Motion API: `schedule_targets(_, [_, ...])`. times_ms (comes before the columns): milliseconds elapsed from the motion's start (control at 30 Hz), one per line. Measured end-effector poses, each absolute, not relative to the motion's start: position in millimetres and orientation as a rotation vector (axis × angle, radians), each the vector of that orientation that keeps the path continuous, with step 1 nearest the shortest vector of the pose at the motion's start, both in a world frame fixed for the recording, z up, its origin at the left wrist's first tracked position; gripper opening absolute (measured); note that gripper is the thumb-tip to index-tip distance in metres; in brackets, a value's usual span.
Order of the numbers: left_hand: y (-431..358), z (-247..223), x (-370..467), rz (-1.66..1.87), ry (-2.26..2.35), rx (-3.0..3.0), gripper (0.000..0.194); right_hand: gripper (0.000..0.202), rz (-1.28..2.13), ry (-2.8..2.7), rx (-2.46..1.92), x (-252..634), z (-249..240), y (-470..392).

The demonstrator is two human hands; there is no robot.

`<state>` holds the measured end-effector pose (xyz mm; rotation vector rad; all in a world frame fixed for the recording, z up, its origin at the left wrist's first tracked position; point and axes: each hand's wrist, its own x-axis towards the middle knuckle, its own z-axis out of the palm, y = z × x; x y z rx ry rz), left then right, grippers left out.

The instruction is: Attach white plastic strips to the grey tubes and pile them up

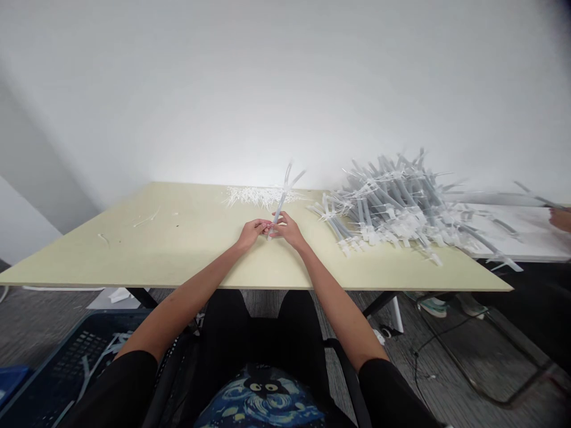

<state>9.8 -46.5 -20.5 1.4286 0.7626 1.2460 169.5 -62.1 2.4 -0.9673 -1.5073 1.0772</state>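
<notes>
A translucent grey plastic tube [281,204] stands tilted above the table between my hands, its upper end split into two branches. My right hand [289,230] is closed on its lower part. The fingers of my left hand [254,231] pinch at the same lower end, where a small whitish piece shows below the fingertips. What exactly lies between the fingertips is too small to make out. Just behind the hands is a loose pile of thin white cable ties [254,196].
A large heap of similar tubes with white fittings [397,202] covers the table's right side. A few loose ties [146,219] lie to the left on the pale yellow table [191,255]. A blue crate [84,327] stands on the floor at left. Another person's hand [559,219] is at far right.
</notes>
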Motion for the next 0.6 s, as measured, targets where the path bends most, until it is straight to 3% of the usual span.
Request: schedule_targets(600, [-45, -21, 8, 1.239, 0.723, 1.237, 0.028, 0.034, 1.011, -1.486, -1.024, 167, -11, -50])
